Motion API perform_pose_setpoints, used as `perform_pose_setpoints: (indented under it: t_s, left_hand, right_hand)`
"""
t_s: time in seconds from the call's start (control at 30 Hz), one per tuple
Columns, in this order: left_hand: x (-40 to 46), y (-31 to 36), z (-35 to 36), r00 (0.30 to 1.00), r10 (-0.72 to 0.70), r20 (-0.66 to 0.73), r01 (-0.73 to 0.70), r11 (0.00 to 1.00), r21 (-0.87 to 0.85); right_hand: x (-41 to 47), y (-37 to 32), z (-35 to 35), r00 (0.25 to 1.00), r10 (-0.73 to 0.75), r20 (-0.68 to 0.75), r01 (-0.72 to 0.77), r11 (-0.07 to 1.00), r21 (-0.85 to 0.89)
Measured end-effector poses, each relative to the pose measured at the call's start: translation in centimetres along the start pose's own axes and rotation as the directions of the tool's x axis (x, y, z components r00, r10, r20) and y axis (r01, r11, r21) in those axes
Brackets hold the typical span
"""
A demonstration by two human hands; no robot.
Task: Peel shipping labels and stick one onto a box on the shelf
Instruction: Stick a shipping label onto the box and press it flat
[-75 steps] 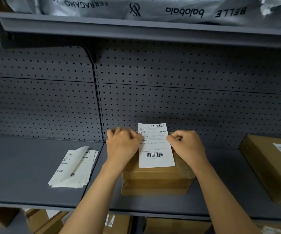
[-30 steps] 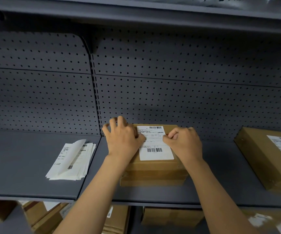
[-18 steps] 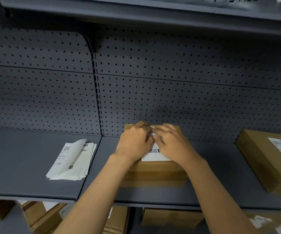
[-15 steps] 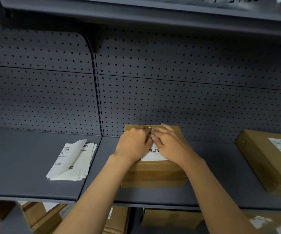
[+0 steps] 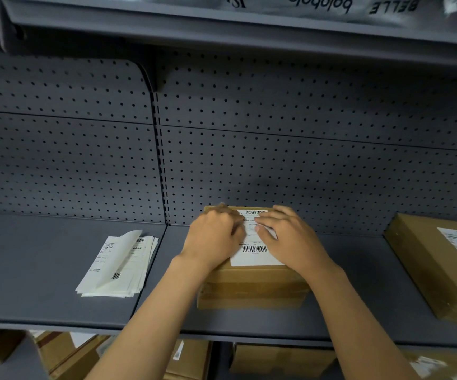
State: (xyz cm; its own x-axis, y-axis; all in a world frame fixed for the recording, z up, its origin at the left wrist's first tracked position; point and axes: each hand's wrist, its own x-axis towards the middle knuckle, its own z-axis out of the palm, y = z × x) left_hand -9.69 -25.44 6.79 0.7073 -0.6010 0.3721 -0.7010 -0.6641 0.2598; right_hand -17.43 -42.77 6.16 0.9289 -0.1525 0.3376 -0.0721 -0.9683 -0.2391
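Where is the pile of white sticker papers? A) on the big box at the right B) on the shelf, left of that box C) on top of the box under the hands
B: the label stack lies flat on the shelf, left of the box under both hands.

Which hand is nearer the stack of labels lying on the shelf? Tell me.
Left. The left hand presses the label on the box, just right of the label stack; the right hand lies farther right.

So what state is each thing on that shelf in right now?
Shipping label: flat on the box top.
Middle box: closed, lying flat.
Left hand: pressing the label.
Right hand: pressing the label.
Label stack: top sheet curling.
Right box: closed, labelled.
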Motion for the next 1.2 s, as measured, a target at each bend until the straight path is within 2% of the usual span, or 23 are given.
perform_pose_setpoints:
  t_s: [0.17, 0.4, 0.57, 0.87, 1.2]
  left_hand:
    - [-0.2, 0.7, 0.6, 0.999, 0.035, 0.017, -0.035, 0.999, -0.042]
    - [-1.1, 0.0, -0.2, 0.997, -0.058, 0.047, 0.060, 0.997, -0.040]
    - [-1.5, 0.1, -0.9, 0.996, -0.071, 0.051, 0.073, 0.997, -0.023]
    - [-1.7, 1.7, -0.5, 0.997, -0.028, 0.069, 0.031, 0.999, -0.044]
    - [-2.5, 0.5, -1.1, 0.997, -0.077, 0.032, 0.078, 0.996, -0.034]
  right_hand:
    - [-0.2, -1.0, 0.1, 0.998, -0.058, -0.001, 0.058, 0.998, 0.023]
    - [-1.4, 0.4, -0.7, 0.999, 0.017, -0.045, -0.017, 1.000, -0.004]
    - [-1.7, 0.5, -1.0, 0.999, 0.019, -0.043, -0.018, 1.000, 0.012]
    - [-1.8, -1.8, -0.4, 0.998, -0.068, -0.013, 0.069, 0.997, 0.046]
    - [-3.0, 0.1, -1.2, 0.997, 0.058, -0.047, -0.056, 0.998, 0.025]
